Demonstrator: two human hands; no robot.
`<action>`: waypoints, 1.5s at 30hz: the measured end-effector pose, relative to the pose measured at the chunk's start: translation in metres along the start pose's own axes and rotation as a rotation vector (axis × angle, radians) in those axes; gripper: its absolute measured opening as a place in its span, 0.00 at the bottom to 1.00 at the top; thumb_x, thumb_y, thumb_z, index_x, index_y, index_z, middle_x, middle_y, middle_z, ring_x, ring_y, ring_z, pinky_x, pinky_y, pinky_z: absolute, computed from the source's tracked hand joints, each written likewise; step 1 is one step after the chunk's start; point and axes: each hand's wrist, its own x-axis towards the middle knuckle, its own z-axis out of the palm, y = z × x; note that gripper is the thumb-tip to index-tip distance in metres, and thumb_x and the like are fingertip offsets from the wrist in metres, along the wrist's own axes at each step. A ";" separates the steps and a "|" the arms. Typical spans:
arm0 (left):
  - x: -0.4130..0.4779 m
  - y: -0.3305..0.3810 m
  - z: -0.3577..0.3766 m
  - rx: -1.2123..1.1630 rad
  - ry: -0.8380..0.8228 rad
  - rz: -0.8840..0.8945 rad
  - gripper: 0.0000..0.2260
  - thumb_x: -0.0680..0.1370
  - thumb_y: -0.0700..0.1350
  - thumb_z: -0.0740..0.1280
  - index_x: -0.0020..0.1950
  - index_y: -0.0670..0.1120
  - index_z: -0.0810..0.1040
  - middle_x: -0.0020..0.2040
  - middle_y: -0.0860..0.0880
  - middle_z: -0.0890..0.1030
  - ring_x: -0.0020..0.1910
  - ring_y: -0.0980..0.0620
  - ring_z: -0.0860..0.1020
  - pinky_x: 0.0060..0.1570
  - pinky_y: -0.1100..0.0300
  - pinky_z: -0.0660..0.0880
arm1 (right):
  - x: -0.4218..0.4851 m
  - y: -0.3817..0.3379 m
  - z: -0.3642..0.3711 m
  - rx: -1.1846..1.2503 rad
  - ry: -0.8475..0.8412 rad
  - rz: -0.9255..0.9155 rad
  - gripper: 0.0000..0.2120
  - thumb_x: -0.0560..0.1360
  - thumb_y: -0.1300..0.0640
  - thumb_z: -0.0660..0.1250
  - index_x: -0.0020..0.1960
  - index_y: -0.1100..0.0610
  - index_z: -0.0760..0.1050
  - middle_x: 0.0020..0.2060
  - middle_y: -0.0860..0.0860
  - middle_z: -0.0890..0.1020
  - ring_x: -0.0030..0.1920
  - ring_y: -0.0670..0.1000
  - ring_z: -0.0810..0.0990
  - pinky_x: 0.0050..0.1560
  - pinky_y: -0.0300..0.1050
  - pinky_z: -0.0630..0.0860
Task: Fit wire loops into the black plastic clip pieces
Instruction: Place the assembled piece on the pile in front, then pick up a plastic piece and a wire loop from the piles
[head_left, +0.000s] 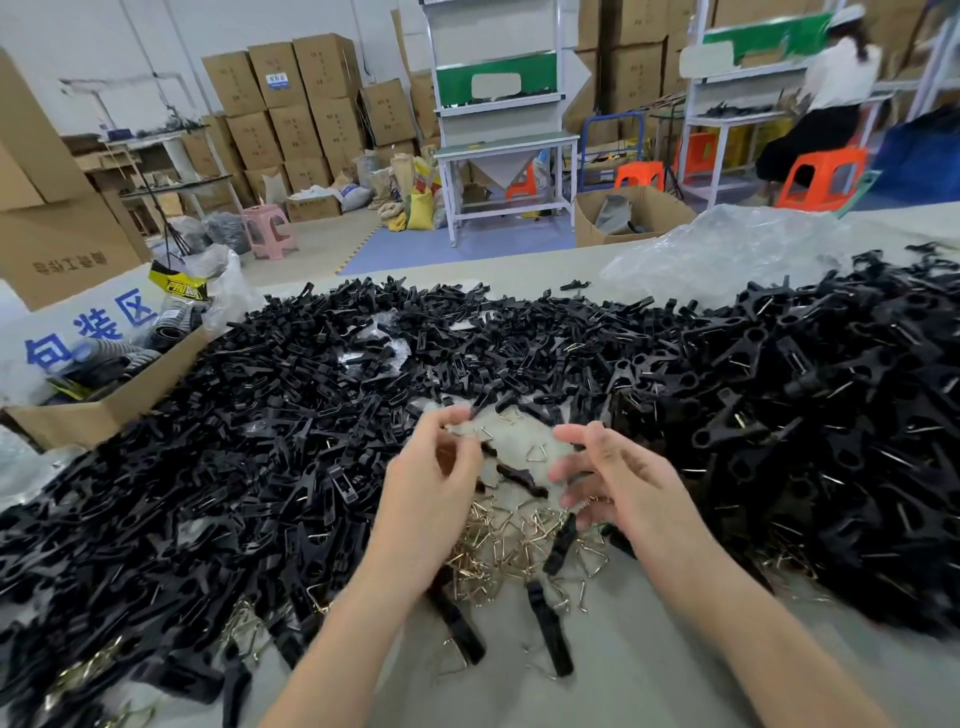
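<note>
As left fingers (441, 421) and right fingers (576, 434) hover, wire loops (498, 540) lie beneath.

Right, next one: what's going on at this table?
A person works at a table heaped with black plastic clip pieces. Both hands hover over a small pile of wire loops lying between the heaps. The left hand has its fingers curled as if pinching something small, but blur hides what. The right hand is loosely open and seems to hold nothing.

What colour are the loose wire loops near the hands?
The wire loops are shiny pale gold; head view.
</note>
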 end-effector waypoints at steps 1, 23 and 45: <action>0.012 -0.004 -0.004 0.151 0.011 0.023 0.08 0.82 0.48 0.63 0.58 0.61 0.73 0.40 0.57 0.80 0.32 0.61 0.75 0.31 0.66 0.72 | -0.001 0.001 0.000 -0.025 0.001 -0.009 0.16 0.76 0.38 0.62 0.53 0.44 0.84 0.42 0.53 0.85 0.38 0.51 0.82 0.35 0.41 0.78; 0.123 -0.029 -0.034 1.314 -0.423 0.041 0.09 0.83 0.36 0.59 0.61 0.39 0.74 0.60 0.41 0.76 0.58 0.41 0.78 0.57 0.51 0.75 | 0.004 0.015 -0.007 -0.189 0.035 -0.078 0.13 0.85 0.52 0.60 0.53 0.39 0.81 0.42 0.49 0.85 0.38 0.46 0.82 0.37 0.40 0.76; -0.030 0.014 0.016 -0.429 -0.085 -0.122 0.09 0.75 0.53 0.67 0.52 0.59 0.86 0.44 0.53 0.86 0.41 0.56 0.84 0.44 0.61 0.81 | 0.002 0.012 0.006 0.086 0.057 -0.014 0.14 0.70 0.54 0.73 0.53 0.58 0.84 0.49 0.57 0.87 0.49 0.54 0.86 0.52 0.43 0.83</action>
